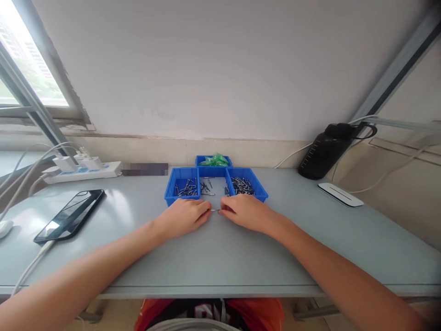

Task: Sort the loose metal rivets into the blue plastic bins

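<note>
My left hand [188, 212] and my right hand [246, 212] face each other just in front of the blue bins. Between their pinched fingertips runs a thin metal pin-like piece [214, 210], gripped at its left end by the left hand and at its right end by the right. Its exact kind is too small to tell. Behind the left hand, the left blue bin [168, 188] contains slim metal pieces [186, 187]. Many more metal pieces [242, 185] fill the right blue bin [259, 181]. Several loose pieces [206, 186] lie on the table between the bins.
A rear blue bin [213, 171] holds green plastic [217, 160]. At left are a phone [70, 216] with its cable and a power strip [86, 170] with chargers. A black bottle [320, 154] and a white flat device [340, 194] stand at right on the grey table [220, 262].
</note>
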Action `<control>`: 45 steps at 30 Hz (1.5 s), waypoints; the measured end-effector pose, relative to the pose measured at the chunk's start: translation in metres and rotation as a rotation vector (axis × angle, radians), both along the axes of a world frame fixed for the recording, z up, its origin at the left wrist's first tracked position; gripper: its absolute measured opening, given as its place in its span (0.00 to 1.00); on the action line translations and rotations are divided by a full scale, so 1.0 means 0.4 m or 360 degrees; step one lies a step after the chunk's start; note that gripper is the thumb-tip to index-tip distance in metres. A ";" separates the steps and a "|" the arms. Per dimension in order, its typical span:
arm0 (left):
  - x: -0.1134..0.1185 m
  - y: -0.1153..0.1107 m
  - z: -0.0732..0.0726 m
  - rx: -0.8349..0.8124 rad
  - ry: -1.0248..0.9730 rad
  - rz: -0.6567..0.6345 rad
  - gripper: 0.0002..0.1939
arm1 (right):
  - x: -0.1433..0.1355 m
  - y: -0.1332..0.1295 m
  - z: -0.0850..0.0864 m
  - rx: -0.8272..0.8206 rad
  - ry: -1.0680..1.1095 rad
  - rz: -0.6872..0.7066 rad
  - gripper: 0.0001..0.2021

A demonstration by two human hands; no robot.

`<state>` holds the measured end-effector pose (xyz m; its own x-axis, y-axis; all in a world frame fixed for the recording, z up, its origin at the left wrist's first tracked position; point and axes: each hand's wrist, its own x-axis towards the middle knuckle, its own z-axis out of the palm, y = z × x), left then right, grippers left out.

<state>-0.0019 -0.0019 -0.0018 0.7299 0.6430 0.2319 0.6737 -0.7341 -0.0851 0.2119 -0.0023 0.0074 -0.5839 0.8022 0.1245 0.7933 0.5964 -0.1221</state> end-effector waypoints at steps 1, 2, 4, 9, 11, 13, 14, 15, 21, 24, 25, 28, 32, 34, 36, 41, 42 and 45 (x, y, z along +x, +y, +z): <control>0.001 0.001 0.000 -0.0023 0.0033 0.0035 0.12 | -0.001 -0.001 0.002 0.0006 0.0023 0.0004 0.10; 0.002 0.001 0.000 -0.0046 0.0062 0.0057 0.12 | -0.001 -0.003 0.005 0.0006 0.0050 0.0024 0.10; 0.003 0.001 -0.001 -0.0075 0.0098 0.0072 0.12 | -0.003 -0.005 0.009 -0.0006 0.0106 0.0087 0.10; 0.004 -0.001 0.002 -0.0074 0.0124 0.0088 0.13 | -0.002 -0.007 0.014 -0.0016 0.0152 0.0147 0.10; 0.006 -0.002 0.004 -0.0057 0.0135 0.0125 0.13 | -0.001 -0.006 0.016 -0.0004 0.0113 0.0118 0.11; 0.007 -0.003 0.005 -0.0043 0.0140 0.0151 0.14 | 0.000 -0.005 0.016 0.0007 0.0034 0.0078 0.13; 0.007 -0.003 0.005 -0.0037 0.0141 0.0163 0.14 | 0.000 -0.005 0.016 0.0007 -0.0004 0.0064 0.14; 0.006 -0.003 0.004 -0.0033 0.0140 0.0175 0.15 | 0.000 -0.006 0.017 0.0002 -0.0019 0.0057 0.14; 0.000 0.000 -0.001 -0.0060 0.0118 0.0238 0.15 | 0.000 -0.022 0.023 -0.0051 0.0176 0.0191 0.09; 0.000 0.001 -0.002 -0.0070 0.0092 0.0224 0.15 | 0.000 -0.024 0.024 -0.0049 0.0138 0.0267 0.10; 0.001 0.000 -0.002 -0.0062 0.0072 0.0218 0.15 | 0.000 -0.022 0.024 -0.0045 0.0132 0.0275 0.11; -0.001 -0.003 0.002 0.0010 -0.0029 0.0192 0.15 | 0.003 -0.013 0.023 0.0001 0.0152 0.0238 0.14; -0.021 0.007 0.033 0.0192 -0.0264 0.0167 0.14 | 0.018 0.005 0.031 0.0157 0.0169 0.0002 0.16; -0.042 0.027 0.056 0.0263 -0.0370 0.0254 0.14 | 0.030 0.015 0.037 0.0230 0.0127 -0.0177 0.15; -0.067 0.058 0.075 0.0295 -0.0428 0.0484 0.15 | 0.043 0.025 0.040 0.0281 0.0017 -0.0360 0.16; -0.133 0.147 0.073 0.0129 -0.0428 0.1036 0.16 | 0.066 0.044 0.026 0.0289 -0.0200 -0.0596 0.16; -0.143 0.160 0.066 -0.0004 -0.0444 0.1115 0.18 | 0.068 0.046 0.023 0.0281 -0.0224 -0.0607 0.16; -0.162 0.184 0.050 -0.0397 -0.0624 0.1108 0.23 | 0.071 0.049 0.020 0.0258 -0.0262 -0.0625 0.15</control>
